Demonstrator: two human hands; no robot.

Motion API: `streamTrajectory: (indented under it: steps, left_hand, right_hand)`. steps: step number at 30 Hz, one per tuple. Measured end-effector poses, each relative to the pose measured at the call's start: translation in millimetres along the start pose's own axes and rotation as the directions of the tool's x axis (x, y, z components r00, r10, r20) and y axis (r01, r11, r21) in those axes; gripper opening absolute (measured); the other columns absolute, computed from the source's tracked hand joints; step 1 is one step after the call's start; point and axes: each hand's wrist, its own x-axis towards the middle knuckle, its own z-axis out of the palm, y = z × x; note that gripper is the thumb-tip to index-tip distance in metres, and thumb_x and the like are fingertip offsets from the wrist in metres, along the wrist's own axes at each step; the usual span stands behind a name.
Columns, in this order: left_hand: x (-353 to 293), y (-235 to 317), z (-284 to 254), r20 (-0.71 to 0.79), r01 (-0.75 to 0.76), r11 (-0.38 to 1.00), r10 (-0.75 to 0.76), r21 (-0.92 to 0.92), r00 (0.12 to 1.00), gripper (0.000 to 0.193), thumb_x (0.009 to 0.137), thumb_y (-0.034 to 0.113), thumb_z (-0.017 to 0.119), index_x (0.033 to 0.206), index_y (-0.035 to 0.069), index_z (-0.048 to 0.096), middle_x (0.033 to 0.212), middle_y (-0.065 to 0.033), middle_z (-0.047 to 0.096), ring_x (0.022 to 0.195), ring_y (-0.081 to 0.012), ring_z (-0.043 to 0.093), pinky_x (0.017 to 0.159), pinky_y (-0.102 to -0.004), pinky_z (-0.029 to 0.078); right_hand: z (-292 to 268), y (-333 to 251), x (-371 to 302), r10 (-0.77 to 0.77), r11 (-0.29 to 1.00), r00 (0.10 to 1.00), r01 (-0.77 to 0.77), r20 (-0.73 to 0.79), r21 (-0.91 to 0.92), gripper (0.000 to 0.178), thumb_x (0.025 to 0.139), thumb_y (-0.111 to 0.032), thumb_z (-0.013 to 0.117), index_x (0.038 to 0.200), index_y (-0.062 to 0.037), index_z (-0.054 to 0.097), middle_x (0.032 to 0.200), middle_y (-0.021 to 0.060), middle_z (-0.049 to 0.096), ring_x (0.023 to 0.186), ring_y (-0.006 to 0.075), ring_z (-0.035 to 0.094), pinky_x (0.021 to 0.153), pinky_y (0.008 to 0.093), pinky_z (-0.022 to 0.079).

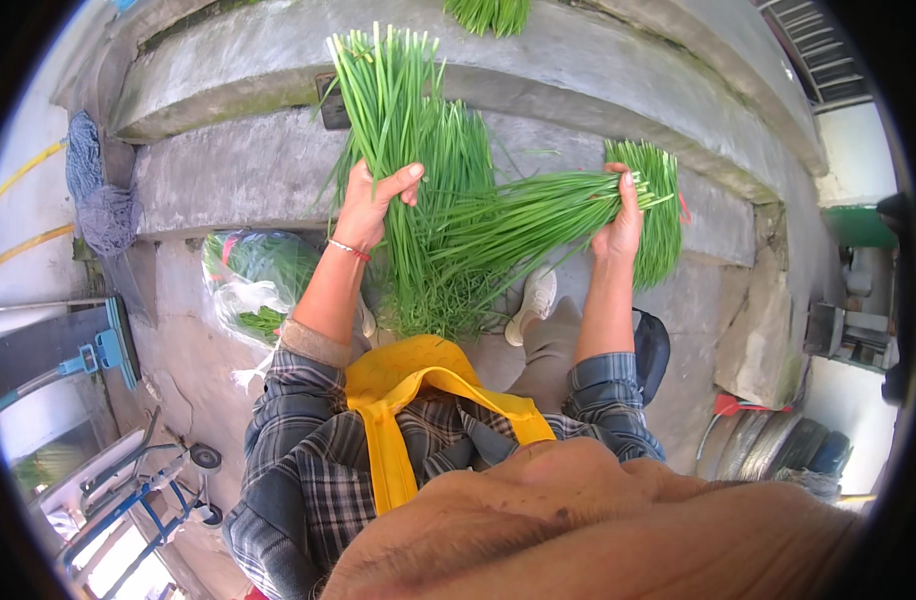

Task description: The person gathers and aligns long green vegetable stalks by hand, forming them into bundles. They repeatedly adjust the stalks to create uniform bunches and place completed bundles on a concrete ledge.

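My left hand is closed round a thick bunch of garlic chives, whose pale cut ends point up and away from me. The leafy tips hang down toward my feet. On the other side, my right hand grips a second bunch of chives near its pale ends. Its leaves stretch left and cross those of the first bunch. Behind my left hand, a pile of chives leans on the concrete step. Another bunch with a red tie lies just right of my right hand.
A clear plastic bag of greens sits on the floor at left. More chives lie on the upper step. A mop head hangs at far left, above a blue squeegee and a wheeled cart frame. Wire coils stand at right.
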Motion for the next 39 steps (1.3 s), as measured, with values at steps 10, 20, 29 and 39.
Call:
streamTrajectory:
  steps: [10,20,29,39]
  left_hand:
    - [-2,-4,6,0.039,0.074,0.995,-0.077,0.071,0.996,0.025,0.082,0.006,0.071,0.103,-0.002,0.061,0.092,-0.0133,0.069,0.064,-0.011,0.055,0.061,-0.0279,0.048]
    - [-1,-9,8,0.084,0.048,0.995,-0.055,0.088,0.995,0.031,0.081,0.004,0.07,0.111,0.0,0.062,0.101,-0.0117,0.07,0.067,-0.0101,0.058,0.061,-0.0265,0.05]
    - [-10,-44,38,0.142,0.071,0.988,-0.09,0.137,0.986,0.032,0.079,0.003,0.076,0.107,0.002,0.061,0.092,-0.0036,0.068,0.063,-0.0066,0.056,0.051,-0.0228,0.045]
    - [-9,-25,27,0.135,0.144,0.988,-0.151,0.062,0.979,0.016,0.079,0.002,0.069,0.095,0.0,0.063,0.081,-0.0041,0.065,0.057,-0.0081,0.053,0.05,-0.0234,0.042]
  right_hand:
    - [-14,7,9,0.03,0.994,1.0,-0.03,0.005,0.101,0.026,0.093,-0.029,0.066,0.109,-0.008,0.063,0.106,0.0066,0.063,0.088,0.0188,0.061,0.077,0.0349,0.053]
    - [-21,9,9,0.105,0.985,0.987,-0.12,0.123,0.121,0.024,0.096,-0.028,0.061,0.112,-0.01,0.06,0.112,0.0048,0.06,0.101,0.0264,0.061,0.094,0.0475,0.051]
    - [30,33,-24,0.205,0.96,0.95,-0.149,0.235,-0.237,0.025,0.087,-0.022,0.072,0.102,-0.0027,0.067,0.093,0.006,0.066,0.076,0.0148,0.062,0.065,0.0295,0.053]
    - [31,31,-23,0.364,0.873,0.889,-0.222,0.277,-0.434,0.027,0.086,-0.014,0.072,0.109,-0.0004,0.067,0.093,0.0069,0.068,0.082,0.0143,0.064,0.074,0.0283,0.052]
